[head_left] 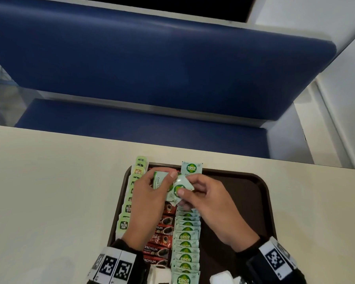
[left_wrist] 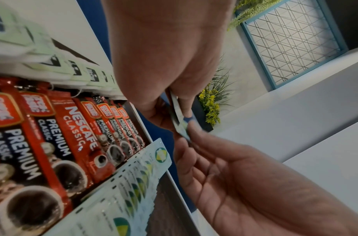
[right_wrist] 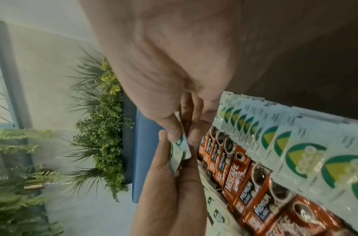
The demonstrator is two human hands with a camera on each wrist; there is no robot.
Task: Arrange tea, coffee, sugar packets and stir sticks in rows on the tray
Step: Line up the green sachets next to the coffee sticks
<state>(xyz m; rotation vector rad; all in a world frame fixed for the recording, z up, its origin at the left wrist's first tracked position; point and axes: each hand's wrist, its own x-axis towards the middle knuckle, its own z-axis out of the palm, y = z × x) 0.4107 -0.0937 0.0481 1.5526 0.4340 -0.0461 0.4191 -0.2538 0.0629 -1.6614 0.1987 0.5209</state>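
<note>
A dark brown tray (head_left: pixel 244 201) lies on the cream table. On it run three rows: green tea packets (head_left: pixel 129 208) at the left, red coffee sachets (head_left: pixel 160 238) in the middle, pale green sugar packets (head_left: pixel 186 236) beside them. One sugar packet (head_left: pixel 191 168) leans at the tray's far rim. Above the coffee row my left hand (head_left: pixel 166 181) grips a small bunch of sugar packets (head_left: pixel 159 178). My right hand (head_left: pixel 184 191) pinches one sugar packet (head_left: pixel 179 189) at that bunch, thumb on top. The pinched packet (right_wrist: pixel 182 146) shows edge-on in the right wrist view. No stir sticks are in view.
The table's far edge (head_left: pixel 172 146) runs just beyond the tray, with a blue bench (head_left: pixel 152 68) behind it. Right of the sugar row only the tray's dark surface shows. Green plants (right_wrist: pixel 105 127) stand against the wall past the bench.
</note>
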